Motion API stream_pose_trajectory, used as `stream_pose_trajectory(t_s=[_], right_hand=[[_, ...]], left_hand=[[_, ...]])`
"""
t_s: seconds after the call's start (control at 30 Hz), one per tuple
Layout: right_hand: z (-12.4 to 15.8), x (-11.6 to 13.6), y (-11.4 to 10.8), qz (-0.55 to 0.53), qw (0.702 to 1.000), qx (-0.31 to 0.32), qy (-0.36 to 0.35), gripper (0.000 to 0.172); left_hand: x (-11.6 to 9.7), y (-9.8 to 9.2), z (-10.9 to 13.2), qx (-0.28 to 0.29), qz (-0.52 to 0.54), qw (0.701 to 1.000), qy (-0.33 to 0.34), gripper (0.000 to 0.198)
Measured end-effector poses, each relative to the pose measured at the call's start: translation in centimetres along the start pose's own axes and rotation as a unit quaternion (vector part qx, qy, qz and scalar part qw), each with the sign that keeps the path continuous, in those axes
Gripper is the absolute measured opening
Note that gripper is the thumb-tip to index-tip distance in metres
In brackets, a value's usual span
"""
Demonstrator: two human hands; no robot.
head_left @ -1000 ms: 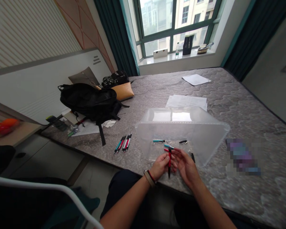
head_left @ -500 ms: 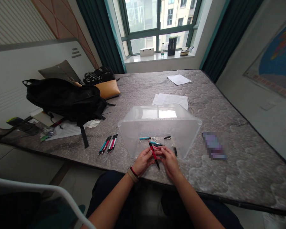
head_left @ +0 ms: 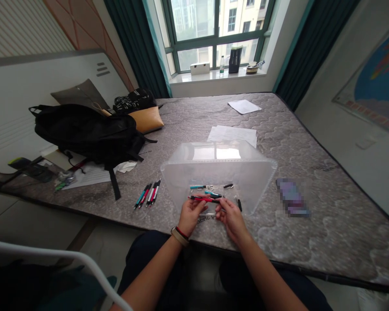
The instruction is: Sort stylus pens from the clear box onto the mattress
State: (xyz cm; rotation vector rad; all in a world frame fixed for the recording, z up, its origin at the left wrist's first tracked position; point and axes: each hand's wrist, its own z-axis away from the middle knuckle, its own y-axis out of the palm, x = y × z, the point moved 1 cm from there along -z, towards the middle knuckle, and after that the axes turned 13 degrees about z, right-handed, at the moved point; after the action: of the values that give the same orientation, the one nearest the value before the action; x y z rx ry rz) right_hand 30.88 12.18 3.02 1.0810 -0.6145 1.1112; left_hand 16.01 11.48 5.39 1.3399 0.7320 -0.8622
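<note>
A red and black pen [head_left: 207, 199] lies level between my two hands, in front of a clear plastic box [head_left: 171, 181] tipped on its side. My left hand [head_left: 190, 214] pinches the pen's red barrel. The fingers of my right hand [head_left: 231, 217] close on its black right end. Inside the box are a teal pen part [head_left: 198, 187], another teal and black pen piece [head_left: 213, 195], a small black piece [head_left: 228, 185] and a black piece [head_left: 239, 204] by the right hand. Several assembled pens [head_left: 148, 193] lie in a row left of the box.
A black backpack [head_left: 87, 131], a tan pouch [head_left: 147, 119] and papers [head_left: 92, 177] occupy the left of the mattress. Behind the box lie white sheets [head_left: 231, 134]; a blurred phone [head_left: 291, 198] is to its right. The mattress's front edge [head_left: 262, 259] runs close before me.
The red pen has turned from steeply slanted to nearly level. My right hand has shifted onto its black end, while my left hand has moved slightly left.
</note>
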Motion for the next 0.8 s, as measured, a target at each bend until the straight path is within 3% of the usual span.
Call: stream_pose_trajectory(t_s=[0.13, 0.23, 0.4, 0.53, 0.6, 0.67, 0.8], right_hand=[[-0.1, 0.8, -0.5, -0.077, 0.996, -0.033, -0.016, 0.029], [-0.1, 1.3, -0.7, -0.07, 0.997, -0.03, -0.027, 0.033], [0.3, 1.7, -0.3, 0.021, 0.998, 0.02, -0.062, 0.033], [0.8, 1.9, 0.2, 0.06, 0.993, 0.083, -0.059, 0.037], [1.0, 1.9, 0.5, 0.045, 0.992, 0.111, -0.05, 0.042], [1.0, 1.9, 0.7, 0.026, 0.991, 0.126, -0.036, 0.043], [1.0, 1.7, 0.9, 0.027, 0.994, 0.11, -0.008, 0.038]], left_hand=[[-0.7, 0.2, 0.9, 0.013, -0.083, 0.996, 0.014, 0.034], [-1.6, 0.0, 1.6, 0.018, -0.099, 0.995, 0.008, 0.037], [-3.2, -0.7, 2.4, -0.035, -0.126, 0.991, 0.026, 0.04], [-4.4, -1.7, 4.8, -0.052, -0.146, 0.988, -0.002, 0.036], [-5.5, -3.0, 6.7, -0.06, -0.155, 0.986, 0.013, 0.031], [-7.2, -5.0, 8.4, -0.097, -0.157, 0.98, 0.073, 0.028], [-11.5, -11.4, 9.5, -0.24, -0.225, 0.922, 0.202, 0.032]])
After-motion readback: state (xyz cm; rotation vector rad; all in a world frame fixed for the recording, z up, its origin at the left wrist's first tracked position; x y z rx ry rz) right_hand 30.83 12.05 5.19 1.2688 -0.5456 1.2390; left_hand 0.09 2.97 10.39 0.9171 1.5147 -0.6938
